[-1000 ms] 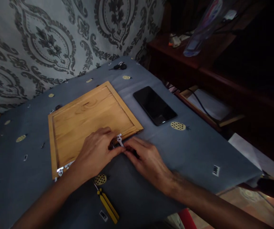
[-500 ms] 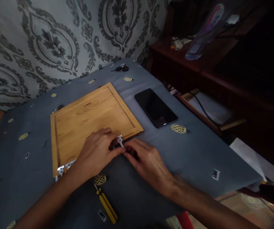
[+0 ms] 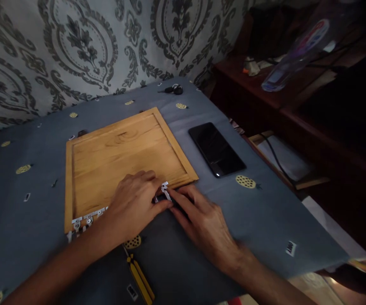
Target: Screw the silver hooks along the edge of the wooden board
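A square wooden panel [image 3: 119, 156] with a raised frame lies flat on a blue-grey tablecloth [image 3: 265, 212]. At the near edge of the panel a small metal hinge [image 3: 165, 189] stands up between my two hands. My left hand [image 3: 135, 202] rests on the panel's near edge with fingers pinched on the hinge. My right hand [image 3: 202, 220] lies on the cloth, its fingertips closed on the hinge from the right. A second metal hinge [image 3: 84, 221] sits at the panel's near left corner.
A black phone [image 3: 216, 149] lies right of the panel. A yellow-handled tool [image 3: 140, 277] lies on the cloth under my left forearm. Keys [image 3: 174, 89] sit at the table's far edge by the patterned wall. Dark wooden furniture [image 3: 297, 97] stands to the right.
Both hands have stayed pinched at the hinge. The view has shifted slightly, so the panel, phone and hands sit a little further right in the frame.
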Action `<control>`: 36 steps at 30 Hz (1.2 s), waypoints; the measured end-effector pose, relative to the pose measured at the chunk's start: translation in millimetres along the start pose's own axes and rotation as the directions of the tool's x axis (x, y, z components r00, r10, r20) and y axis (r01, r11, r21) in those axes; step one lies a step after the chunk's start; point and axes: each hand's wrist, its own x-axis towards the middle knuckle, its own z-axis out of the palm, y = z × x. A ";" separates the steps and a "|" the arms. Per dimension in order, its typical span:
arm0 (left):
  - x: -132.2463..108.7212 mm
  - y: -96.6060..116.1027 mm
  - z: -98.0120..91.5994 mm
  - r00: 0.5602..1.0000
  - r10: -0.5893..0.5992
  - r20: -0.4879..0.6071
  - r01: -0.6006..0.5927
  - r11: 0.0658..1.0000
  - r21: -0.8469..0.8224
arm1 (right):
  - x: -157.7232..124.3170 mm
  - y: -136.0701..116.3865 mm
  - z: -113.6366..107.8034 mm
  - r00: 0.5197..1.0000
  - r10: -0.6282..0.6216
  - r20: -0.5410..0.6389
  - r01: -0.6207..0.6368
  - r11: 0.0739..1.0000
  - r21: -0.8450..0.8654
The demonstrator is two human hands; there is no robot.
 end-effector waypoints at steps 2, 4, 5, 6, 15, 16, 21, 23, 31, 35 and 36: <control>0.1 -0.4 1.3 1.000 -0.003 -0.003 0.003 1.000 0.001 | 0.4 0.1 -0.1 1.000 -0.013 0.009 0.012 1.000 0.006; 0.5 -0.5 1.9 1.000 -0.011 0.008 0.011 1.000 -0.001 | 0.6 0.1 -0.3 1.000 -0.020 0.014 0.020 1.000 0.010; 0.8 -0.5 1.9 1.000 -0.013 0.014 0.013 1.000 -0.002 | 0.5 0.1 -0.4 1.000 -0.021 0.015 0.021 1.000 0.009; 1.1 -0.5 1.8 1.000 -0.014 0.021 0.014 1.000 -0.002 | 0.4 0.0 -0.4 1.000 -0.021 0.016 0.021 1.000 0.007; 0.3 -3.2 5.0 1.000 -0.006 -0.001 0.006 1.000 0.003 | 0.5 0.2 -0.2 0.997 -0.034 0.064 0.035 0.999 -0.019; 0.1 -3.7 5.7 1.000 0.002 -0.006 -0.002 1.000 0.004 | 0.8 0.3 -0.1 0.997 -0.043 0.061 0.045 0.999 -0.023; 0.5 -5.6 6.5 1.000 0.027 -0.016 -0.027 1.000 -0.001 | 2.7 0.3 -0.8 0.994 -0.075 0.079 0.080 0.995 -0.054; 0.8 -5.7 5.7 0.999 0.031 -0.006 -0.031 1.000 -0.004 | 3.5 0.2 -1.4 0.992 -0.087 0.091 0.094 0.993 -0.069; -0.2 -3.7 2.7 1.000 0.018 0.007 -0.018 1.000 -0.009 | 6.8 -0.7 -3.6 0.988 -0.136 0.074 0.143 0.986 -0.091; -0.2 -0.5 -0.9 0.999 -0.018 0.032 0.019 1.000 -0.014 | 7.1 1.7 -4.9 0.984 -0.152 0.089 0.160 0.983 -0.095; -0.1 0.6 -1.7 0.999 -0.030 0.041 0.031 0.999 -0.016 | 6.9 2.8 -4.8 0.983 -0.160 0.090 0.169 0.980 -0.107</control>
